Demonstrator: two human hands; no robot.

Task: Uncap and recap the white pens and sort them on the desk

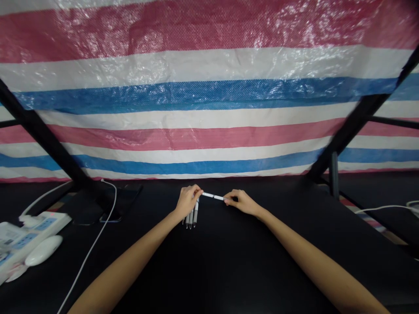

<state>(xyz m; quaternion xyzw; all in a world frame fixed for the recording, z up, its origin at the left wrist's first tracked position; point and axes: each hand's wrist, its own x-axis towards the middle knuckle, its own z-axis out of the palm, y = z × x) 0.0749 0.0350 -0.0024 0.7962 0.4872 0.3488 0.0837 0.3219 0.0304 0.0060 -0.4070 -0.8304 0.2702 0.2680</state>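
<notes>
A slim white pen [213, 196] stretches almost level between my two hands, above the black table [209, 270]. My left hand [187, 201] pinches its left end between thumb and fingers. At its other end, the fingertips of my right hand [241, 202] are closed on it. Several grey-and-white pens [191, 219] lie side by side below my left hand, tips toward me; the hand covers their far ends. Whether the left hand also touches those pens, I cannot tell.
A white power strip [49, 222] and a white mouse-shaped device [44, 250] are at the left. A white cable [94, 242] crosses the table there. Black frame bars [49, 135] slant up on both sides, before a striped plastic sheet [209, 96].
</notes>
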